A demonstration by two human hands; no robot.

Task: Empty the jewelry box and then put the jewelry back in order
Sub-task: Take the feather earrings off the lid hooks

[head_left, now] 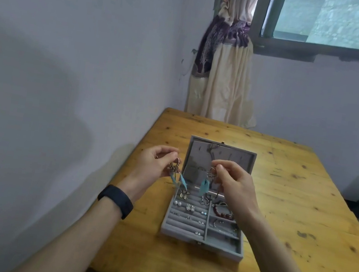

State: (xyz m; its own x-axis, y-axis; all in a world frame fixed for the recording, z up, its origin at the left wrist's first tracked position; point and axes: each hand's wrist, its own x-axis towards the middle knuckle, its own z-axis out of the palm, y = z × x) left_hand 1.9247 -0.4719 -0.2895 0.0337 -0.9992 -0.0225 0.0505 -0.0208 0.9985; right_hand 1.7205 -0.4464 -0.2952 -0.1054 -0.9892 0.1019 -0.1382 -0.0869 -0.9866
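Spreading across the lower right of the frame, the wooden bench (291, 212) carried the grey jewelry box (201, 245), which stood open at lower centre with its lid (196, 157) propped up toward the wall. The box lay directly below and between my hands, its long axis running away from me, and neither hand was clearly nearer. My left hand (155, 163) pinched a feather earring (177, 175) above the box's left edge. My right hand (235, 180) pinched a second feather earring (205, 183) in front of the lid. Inside, the ridged left section held pearl studs (177, 203), a flower piece (184, 195) and small stones. The right compartments held a dark bead bracelet (223, 214) and thin chains (221, 227), and the nearest one looked bare.
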